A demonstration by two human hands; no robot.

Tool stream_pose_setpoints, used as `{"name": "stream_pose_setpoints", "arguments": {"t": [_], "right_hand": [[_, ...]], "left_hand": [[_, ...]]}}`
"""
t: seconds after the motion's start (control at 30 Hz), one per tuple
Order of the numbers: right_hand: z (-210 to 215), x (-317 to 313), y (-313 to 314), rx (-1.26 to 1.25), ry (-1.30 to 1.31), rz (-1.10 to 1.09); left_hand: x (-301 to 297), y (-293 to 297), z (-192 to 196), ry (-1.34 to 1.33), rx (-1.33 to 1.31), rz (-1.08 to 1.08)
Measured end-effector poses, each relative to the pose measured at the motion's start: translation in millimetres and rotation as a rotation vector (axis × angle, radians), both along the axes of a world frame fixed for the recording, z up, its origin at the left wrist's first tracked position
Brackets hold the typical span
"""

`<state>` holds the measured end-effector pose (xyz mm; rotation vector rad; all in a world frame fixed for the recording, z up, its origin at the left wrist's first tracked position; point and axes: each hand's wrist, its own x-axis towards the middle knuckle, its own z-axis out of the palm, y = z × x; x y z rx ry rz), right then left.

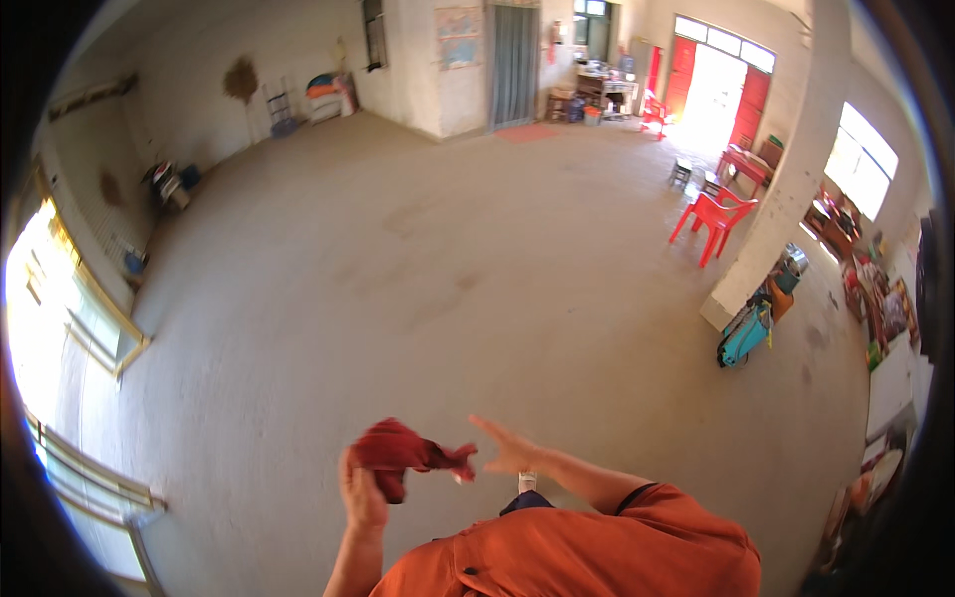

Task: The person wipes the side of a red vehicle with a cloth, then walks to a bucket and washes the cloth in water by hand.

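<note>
I am holding a red cloth (390, 450) in my left hand (365, 497), whose fingers are gripping its near side; the cloth is sitting crumpled and slightly blurred above the bare floor (298, 298), its narrow end pointing to the right. My right hand (515, 456) is hovering just beside that end, its fingers extended and holding nothing, apparently not touching it.

Progress, as I am judging it: the cloth is already up in one hand, while the second grip is not yet showing; nor is the cloth lying spread, folded or set down anywhere.

Containers: well apart to the right, a teal bag (746, 336) is leaning near the foot of the pillar (775, 199), with what looks like a dark green bucket (786, 280) behind it. Far ahead, a small orange bucket (593, 116) is standing low among clutter. What these are containing, I cannot tell.
</note>
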<state>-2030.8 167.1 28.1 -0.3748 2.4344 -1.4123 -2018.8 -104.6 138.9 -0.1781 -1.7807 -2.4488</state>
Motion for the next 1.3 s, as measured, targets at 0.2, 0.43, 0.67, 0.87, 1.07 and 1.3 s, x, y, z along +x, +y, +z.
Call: {"name": "stream_pose_setpoints", "arguments": {"t": [0.2, 0.43, 0.67, 0.87, 1.07, 1.3], "right_hand": [[1.9, -75.8, 36.0, -0.637, -0.099, -0.008], [-29.8, -194.8, 210.5, -0.742, -0.053, -0.595], [-161.3, -227.4, 396.5, 0.396, -0.197, -0.99], [-250.2, -128.0, 467.0, 0.587, -0.84, -1.165], [-188.6, -95.5, 488.9, 0.51, -1.187, -2.009], [-234.2, -138.4, 553.9, 0.109, -1.085, -2.561]], "left_hand": [[-95.9, 183.2, 13.2, -0.164, 0.049, -0.603], [-264.9, 287.1, -12.4, -0.081, 0.066, -0.528], [-418.0, 183.1, -271.6, -0.669, -0.821, 0.015], [-502.3, 79.9, -290.2, -1.24, -1.178, 0.026], [-710.4, 132.7, -269.7, -1.109, -1.328, -0.052], [-979.2, 499.1, -308.3, -0.205, -1.349, -0.497]]}}
